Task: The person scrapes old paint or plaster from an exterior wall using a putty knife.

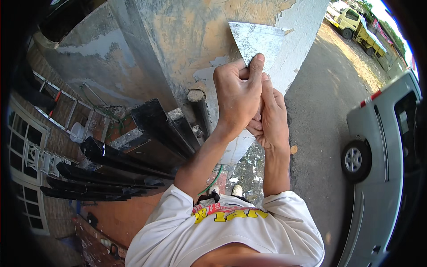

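Observation:
Both hands are together on a wide metal scraper (258, 38), its flared blade up against the top of a masonry pillar (186, 36). My left hand (237, 95) grips the blade's narrow lower part, thumb laid flat on its face. Just below and to the right, my right hand (275, 115) closes around the tool's lower end; the handle is hidden by the fingers. Around the blade the pillar shows patchy tan and grey plaster, with peeling pale paint (300, 43) along the right side.
Black metal gate panels (150, 130) stand folded at the left. Beyond them are a ladder (71, 113) and a white bucket (80, 131). On the right, a silver van (377, 150) is parked on the asphalt (317, 116), with a yellow truck (353, 25) farther off. A green hose (213, 180) lies near my feet.

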### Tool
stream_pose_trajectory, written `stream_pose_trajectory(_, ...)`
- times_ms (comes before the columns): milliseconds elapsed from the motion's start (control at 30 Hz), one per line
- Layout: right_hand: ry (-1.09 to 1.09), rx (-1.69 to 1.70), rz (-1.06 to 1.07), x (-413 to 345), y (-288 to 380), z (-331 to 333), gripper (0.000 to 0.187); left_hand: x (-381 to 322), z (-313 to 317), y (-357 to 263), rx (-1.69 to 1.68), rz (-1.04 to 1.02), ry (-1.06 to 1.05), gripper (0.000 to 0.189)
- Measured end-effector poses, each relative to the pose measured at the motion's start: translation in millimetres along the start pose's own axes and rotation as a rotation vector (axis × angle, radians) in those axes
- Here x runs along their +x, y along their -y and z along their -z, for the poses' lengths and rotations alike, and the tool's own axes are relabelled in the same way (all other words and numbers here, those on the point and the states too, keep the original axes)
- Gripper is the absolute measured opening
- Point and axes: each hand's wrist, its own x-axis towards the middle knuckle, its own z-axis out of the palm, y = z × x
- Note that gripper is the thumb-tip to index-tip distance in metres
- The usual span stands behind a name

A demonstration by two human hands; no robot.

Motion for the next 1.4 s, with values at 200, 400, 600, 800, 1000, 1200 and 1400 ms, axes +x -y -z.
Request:
stream_pose_trajectory(200,-0.028,-0.035,-0.037,-1.6,3.6,-0.5,0.045,-3.2,-3.3,6.1,-0.068,-0.006,-0.050,0.044)
stream_pose_trajectory(400,-0.016,-0.022,-0.016,-4.1,-4.7,0.3,0.045,-8.8,-2.8,12.5,-0.065,-0.026,-0.067,0.048)
stream_pose_trajectory(600,-0.051,0.041,0.022,4.4,-5.2,-6.0,0.045,5.6,3.6,-2.1,0.102,0.012,0.026,0.041)
stream_pose_trajectory(800,-0.032,0.031,0.051,10.6,1.8,-5.3,0.045,12.2,-2.3,-0.6,0.061,-0.078,-0.012,0.046)
stream_pose_trajectory(1000,-0.067,-0.015,0.071,-2.1,-6.3,0.5,0.045,-4.4,-8.1,1.4,0.045,-0.058,-0.047,0.047)
stream_pose_trajectory(1200,-0.040,0.022,0.077,5.2,6.4,1.4,0.045,7.7,-11.1,-9.5,0.027,-0.076,0.021,0.045)
stream_pose_trajectory(1400,-0.031,0.068,0.117,15.0,16.2,-6.5,0.041,21.2,-11.9,-22.2,0.092,-0.079,0.055,0.044)
